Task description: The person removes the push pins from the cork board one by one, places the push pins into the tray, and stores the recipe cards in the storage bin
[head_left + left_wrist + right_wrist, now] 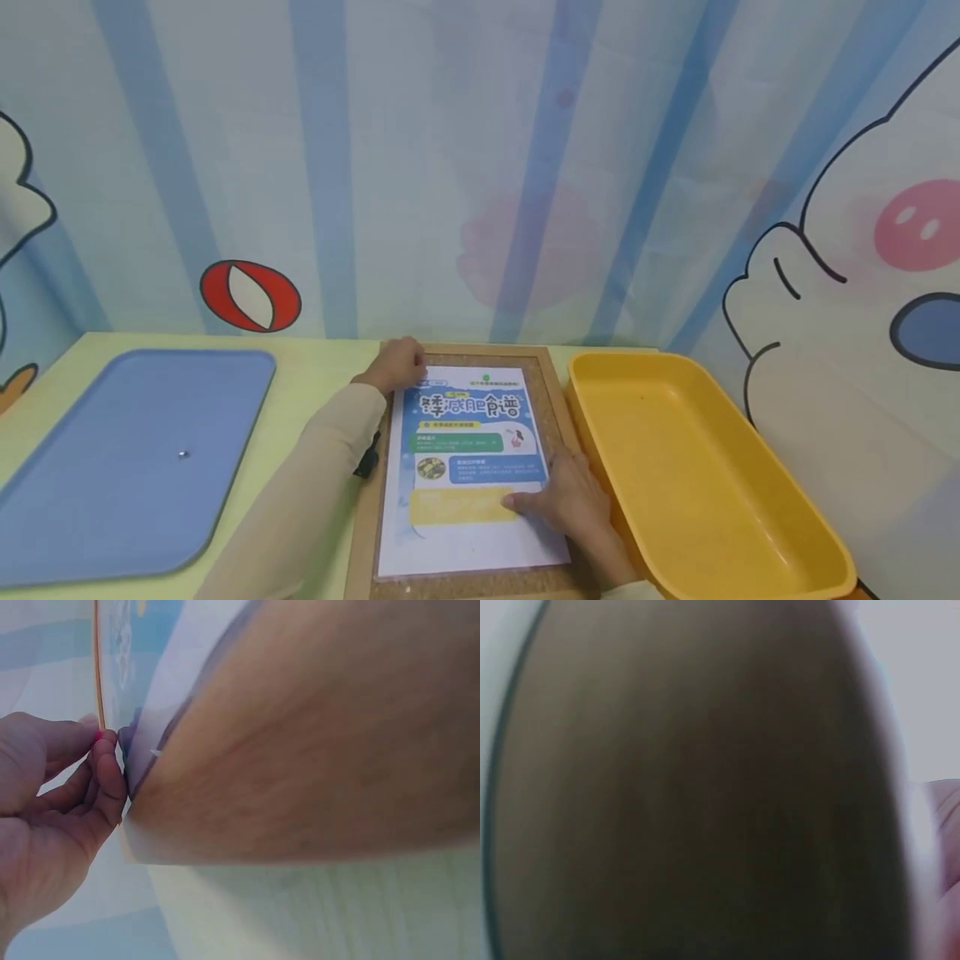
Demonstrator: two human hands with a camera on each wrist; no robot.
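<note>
Corkboard (542, 400): reaches the table's (315, 375) far edge.
Diet-recipe poster (472, 546): on the corkboard.
Right hand (573, 496): unclenched over the poster's right edge.
Left hand (396, 367): pinches a pink pin (99, 736), seemingly, at the corkboard's far-left corner.
Pinning: likely step; next calls for a firm push.

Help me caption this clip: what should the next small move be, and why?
Probably the left hand should press the small pink thing, perhaps a pin, into the corkboard: fingertips pinch it near the sheet's top-left corner, while the right hand rests its thumb there too, lower right.
</note>
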